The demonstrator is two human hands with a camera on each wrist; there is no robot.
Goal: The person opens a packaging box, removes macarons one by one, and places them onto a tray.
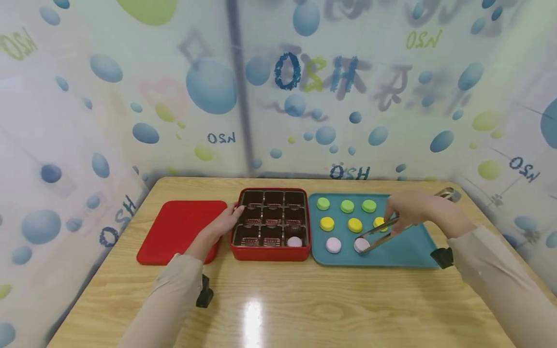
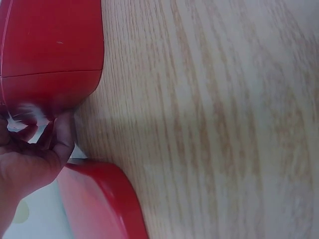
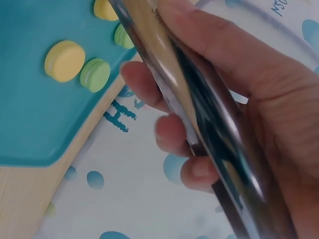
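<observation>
My left hand (image 1: 226,220) is at the left side of the red box (image 1: 271,254), fingers on its rim and thumb against its outer wall in the left wrist view. Inside the box is a dark tray (image 1: 274,198) with compartments; a pale pink macaron (image 1: 294,241) sits in the front right one. My right hand (image 1: 406,210) grips metal tongs (image 3: 199,99). Over the blue tray (image 1: 409,251), the tong tips are at either side of a pale pink macaron (image 1: 360,244). Another pink macaron (image 1: 333,245) lies to its left.
Three green macarons (image 1: 347,206) form the back row on the blue tray, with three yellow macarons (image 1: 327,224) in front of them. A red lid (image 1: 178,232) lies on the wooden table (image 1: 278,304) left of the box. Patterned walls (image 1: 278,121) stand behind and beside the table.
</observation>
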